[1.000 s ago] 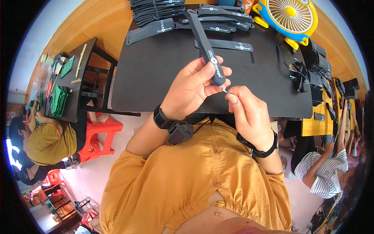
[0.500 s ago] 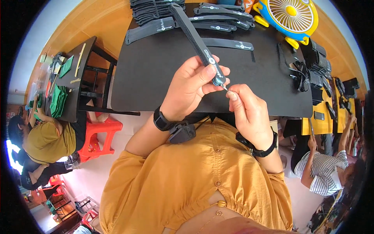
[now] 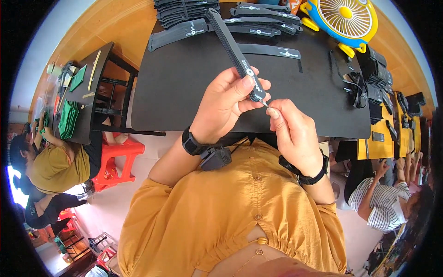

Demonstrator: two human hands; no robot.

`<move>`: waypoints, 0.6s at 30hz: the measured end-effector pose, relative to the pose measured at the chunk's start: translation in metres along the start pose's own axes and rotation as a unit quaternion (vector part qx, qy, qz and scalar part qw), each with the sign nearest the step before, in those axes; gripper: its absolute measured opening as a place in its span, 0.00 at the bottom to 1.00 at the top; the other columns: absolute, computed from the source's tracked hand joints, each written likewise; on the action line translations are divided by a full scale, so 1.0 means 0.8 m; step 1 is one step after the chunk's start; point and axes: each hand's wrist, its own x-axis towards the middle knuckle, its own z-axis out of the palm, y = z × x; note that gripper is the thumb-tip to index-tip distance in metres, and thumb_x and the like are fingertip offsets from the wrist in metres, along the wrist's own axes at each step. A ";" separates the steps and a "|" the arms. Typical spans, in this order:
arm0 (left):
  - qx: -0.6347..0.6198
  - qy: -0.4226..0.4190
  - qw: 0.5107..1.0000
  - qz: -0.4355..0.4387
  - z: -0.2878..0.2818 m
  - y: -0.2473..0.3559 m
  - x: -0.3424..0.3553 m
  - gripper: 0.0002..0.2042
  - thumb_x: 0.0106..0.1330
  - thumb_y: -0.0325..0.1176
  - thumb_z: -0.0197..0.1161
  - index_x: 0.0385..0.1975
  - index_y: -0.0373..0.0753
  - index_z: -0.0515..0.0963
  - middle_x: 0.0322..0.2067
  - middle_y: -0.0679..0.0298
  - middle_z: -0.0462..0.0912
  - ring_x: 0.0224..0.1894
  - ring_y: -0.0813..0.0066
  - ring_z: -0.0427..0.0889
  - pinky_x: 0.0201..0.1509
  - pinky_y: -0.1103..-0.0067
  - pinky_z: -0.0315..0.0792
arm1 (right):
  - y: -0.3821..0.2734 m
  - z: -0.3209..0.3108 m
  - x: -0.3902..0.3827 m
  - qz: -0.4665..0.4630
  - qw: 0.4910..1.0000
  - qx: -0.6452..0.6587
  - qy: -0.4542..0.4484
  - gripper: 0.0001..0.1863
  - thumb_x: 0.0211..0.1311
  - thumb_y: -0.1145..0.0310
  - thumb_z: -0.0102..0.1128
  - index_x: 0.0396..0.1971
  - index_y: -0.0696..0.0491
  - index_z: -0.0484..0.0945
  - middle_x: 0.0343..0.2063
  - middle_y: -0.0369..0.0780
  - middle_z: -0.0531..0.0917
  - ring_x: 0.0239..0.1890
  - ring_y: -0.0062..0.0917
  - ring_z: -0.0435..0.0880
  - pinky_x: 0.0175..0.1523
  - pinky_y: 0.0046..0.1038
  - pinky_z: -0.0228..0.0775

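A long, narrow bundle of black straps [image 3: 228, 44] with white print slants over the dark table. My left hand [image 3: 219, 104] is closed around its near end, thumb on top. From that end pokes a thin silvery piece [image 3: 264, 103], too small to tell its kind. My right hand [image 3: 295, 134] pinches the tip of this piece between thumb and fingers. Both wrists wear black bands.
On the dark table [image 3: 175, 92] lie a stack of black straps [image 3: 184, 13], loose straps [image 3: 272, 51] and a tangle of black cords [image 3: 356, 90]. A yellow-blue fan [image 3: 345, 13] stands back right. Other people sit at tables on both sides, near a red stool [image 3: 117, 159].
My hands and the bundle have barely shifted; the pinch on the silvery piece continues. At the right, the person in stripes has lowered the arm that held a strip.
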 end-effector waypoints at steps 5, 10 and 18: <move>0.004 0.011 1.000 -0.006 0.000 0.001 0.000 0.16 0.75 0.36 0.52 0.56 0.33 0.68 0.46 0.52 0.81 0.44 0.66 0.85 0.48 0.76 0.82 | 0.004 0.001 0.000 -0.007 1.000 -0.018 -0.001 0.04 0.68 0.69 0.55 0.38 0.53 0.73 0.27 0.46 0.81 0.29 0.44 0.83 0.32 0.37 0.74; -0.016 0.021 1.000 -0.007 0.001 0.001 -0.001 0.14 0.72 0.33 0.57 0.52 0.35 0.70 0.44 0.53 0.81 0.42 0.66 0.85 0.48 0.74 0.81 | 0.005 0.001 0.000 0.004 1.000 -0.025 0.004 0.04 0.68 0.70 0.55 0.38 0.53 0.73 0.27 0.46 0.81 0.29 0.44 0.83 0.31 0.36 0.74; 0.027 0.019 0.999 -0.002 -0.001 -0.005 -0.003 0.13 0.74 0.33 0.53 0.54 0.34 0.69 0.44 0.54 0.81 0.44 0.67 0.85 0.49 0.76 0.82 | 0.008 0.012 -0.002 0.000 1.000 -0.020 0.025 0.03 0.67 0.71 0.55 0.38 0.53 0.73 0.27 0.46 0.81 0.29 0.44 0.83 0.31 0.37 0.74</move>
